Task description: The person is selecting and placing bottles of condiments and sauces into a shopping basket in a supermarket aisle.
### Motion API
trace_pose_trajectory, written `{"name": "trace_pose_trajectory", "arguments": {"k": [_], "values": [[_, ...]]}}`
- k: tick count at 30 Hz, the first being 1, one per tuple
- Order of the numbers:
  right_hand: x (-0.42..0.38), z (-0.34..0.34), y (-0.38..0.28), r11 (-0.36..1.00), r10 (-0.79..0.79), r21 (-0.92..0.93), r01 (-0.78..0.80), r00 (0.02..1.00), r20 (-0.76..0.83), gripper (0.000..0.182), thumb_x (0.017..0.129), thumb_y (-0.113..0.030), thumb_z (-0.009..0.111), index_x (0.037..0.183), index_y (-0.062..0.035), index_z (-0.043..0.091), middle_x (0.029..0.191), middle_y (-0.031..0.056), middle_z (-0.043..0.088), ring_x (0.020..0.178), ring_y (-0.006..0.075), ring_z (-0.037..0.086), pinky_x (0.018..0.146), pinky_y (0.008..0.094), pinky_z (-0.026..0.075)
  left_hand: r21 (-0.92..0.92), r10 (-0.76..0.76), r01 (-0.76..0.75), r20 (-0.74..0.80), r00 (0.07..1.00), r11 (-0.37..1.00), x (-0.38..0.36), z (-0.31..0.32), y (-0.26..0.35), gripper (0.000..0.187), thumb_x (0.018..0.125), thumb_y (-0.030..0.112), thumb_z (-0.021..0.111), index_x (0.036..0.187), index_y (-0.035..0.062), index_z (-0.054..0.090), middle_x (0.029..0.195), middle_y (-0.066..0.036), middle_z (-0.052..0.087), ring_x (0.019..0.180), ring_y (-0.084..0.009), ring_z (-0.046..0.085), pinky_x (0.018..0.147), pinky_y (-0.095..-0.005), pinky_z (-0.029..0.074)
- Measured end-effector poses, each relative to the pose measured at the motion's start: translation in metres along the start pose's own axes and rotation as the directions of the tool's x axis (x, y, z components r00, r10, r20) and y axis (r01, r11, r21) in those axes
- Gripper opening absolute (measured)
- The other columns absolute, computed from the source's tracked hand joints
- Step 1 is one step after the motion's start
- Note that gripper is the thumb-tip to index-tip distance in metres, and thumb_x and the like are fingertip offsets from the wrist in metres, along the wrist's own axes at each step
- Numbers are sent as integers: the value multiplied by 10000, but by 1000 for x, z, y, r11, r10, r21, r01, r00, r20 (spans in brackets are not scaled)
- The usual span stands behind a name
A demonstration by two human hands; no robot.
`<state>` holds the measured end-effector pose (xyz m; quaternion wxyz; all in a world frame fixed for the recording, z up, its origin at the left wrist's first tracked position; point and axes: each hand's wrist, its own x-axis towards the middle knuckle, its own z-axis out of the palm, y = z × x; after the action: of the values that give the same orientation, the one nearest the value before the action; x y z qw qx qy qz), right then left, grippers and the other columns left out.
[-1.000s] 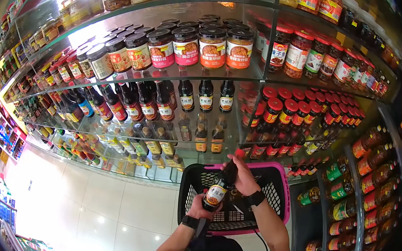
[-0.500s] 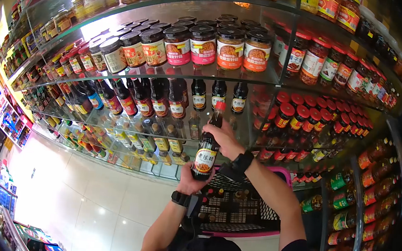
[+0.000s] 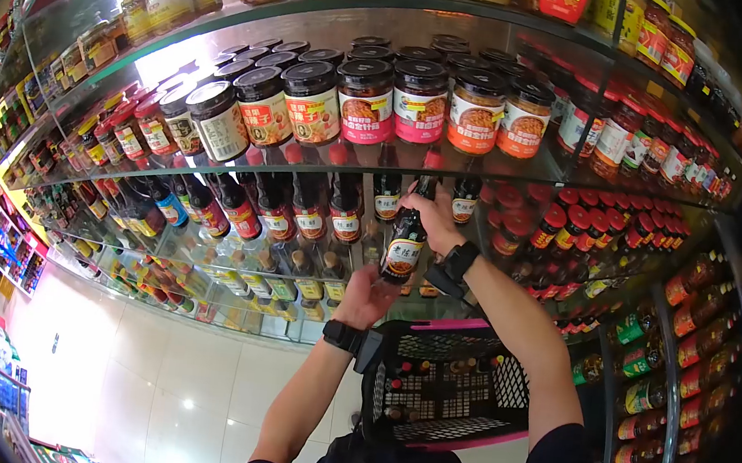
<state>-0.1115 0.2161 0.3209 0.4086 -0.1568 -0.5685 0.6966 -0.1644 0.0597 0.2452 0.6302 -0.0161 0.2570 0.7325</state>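
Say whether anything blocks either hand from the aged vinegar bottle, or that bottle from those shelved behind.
The right hand grips the aged vinegar bottle near its neck, and the left hand is at its base, nothing visible between. Toward the shelved bottles, the glass shelf edge above them may catch its cap; depth is unclear.

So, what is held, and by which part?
A bottle: the right hand grips it near the neck, the left hand is at its base.

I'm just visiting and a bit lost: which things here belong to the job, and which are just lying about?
In the job:
dark bottle
left hand, at its base
right hand, near its neck
probably the basket

Just about:
black-lidded jars
red-lidded jars
shelved bottles
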Motion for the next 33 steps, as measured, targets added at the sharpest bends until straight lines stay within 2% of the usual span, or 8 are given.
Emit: {"name": "trace_pose_trajectory", "arguments": {"k": [4, 5, 7, 8, 13, 14, 27, 33], "values": [[16, 5, 3, 990, -111, -88, 113, 994, 21, 156, 639, -44, 612, 764, -29, 519, 681, 35, 548, 619, 129, 538, 580, 264, 432, 245, 259, -378, 408, 876, 893, 41, -31, 14, 212, 729, -83, 511, 935, -35, 501, 855, -87, 560, 760, -124, 540, 638, -235, 448], [20, 9, 4, 990, -127, -64, 128, 992, 28, 137, 648, -48, 615, 751, -27, 529, 680, 26, 552, 625, 120, 537, 588, 258, 429, 246, 250, -369, 407, 878, 896, 46, -33, 18, 212, 729, -83, 511, 935, -35, 501, 855, -87, 560, 760, -124, 540, 638, -235, 448], [26, 15, 5, 989, -140, -43, 141, 990, 25, 118, 656, -52, 619, 738, -25, 538, 679, 17, 556, 632, 110, 537, 596, 252, 426, 646, 239, -296, 178, 955, 704, 55, -28, 28, 132, 822, 152, 368, 760, 63, 443, 793, -69, 530, 783, -188, 527, 711, -299, 428], [29, 18, 6, 978, -174, -97, 183, 980, 95, 128, 664, -3, 574, 771, -25, 506, 696, 32, 556, 641, 115, 540, 612, 250, 435, 194, 118, -110, -30, 993, 975, 58, -18, 28, 166, 839, 174, 359, 821, 62, 480, 815, -60, 551, 813, -160, 529, 747, -286, 423], [40, 30, 17, 951, -218, -172, 258, 950, 221, 163, 689, 25, 562, 824, -20, 481, 726, 31, 553, 668, 99, 542, 622, 244, 447, 192, 192, -183, -32, 981, 964, 60, -9, 29, 285, 872, 234, 341, 1011, 11, 452, 892, -122, 533, 840, -213, 525, 783, -324, 432], [41, 36, 21, 949, -265, -128, 287, 950, 167, 49, 686, -15, 596, 702, -21, 550, 649, -5, 548, 609, 79, 518, 570, 234, 418, 191, 208, -198, -37, 977, 961, 62, -11, 30, 292, 875, 234, 346, 1046, 14, 433, 911, -129, 530, 851, -217, 524, 792, -323, 433], [58, 35, 61, 923, -265, -227, 311, 941, 212, 51, 676, 0, 565, 715, -18, 538, 686, 5, 553, 650, 81, 519, 594, 226, 412, 363, 133, -115, -25, 991, 925, 79, -54, 50, 426, 893, 340, 365, 1195, 40, 359, 989, -153, 534, 942, -239, 512, 866, -330, 409], [51, 29, 66, 906, -162, -347, 243, 956, 245, 277, 639, -65, 623, 887, -28, 505, 821, 51, 543, 794, 149, 510, 702, 293, 412, 307, 199, -167, -76, 977, 937, 80, -55, 43, 466, 887, 332, 374, 1231, 22, 320, 1076, -196, 510, 1001, -260, 496, 892, -335, 395]]}}
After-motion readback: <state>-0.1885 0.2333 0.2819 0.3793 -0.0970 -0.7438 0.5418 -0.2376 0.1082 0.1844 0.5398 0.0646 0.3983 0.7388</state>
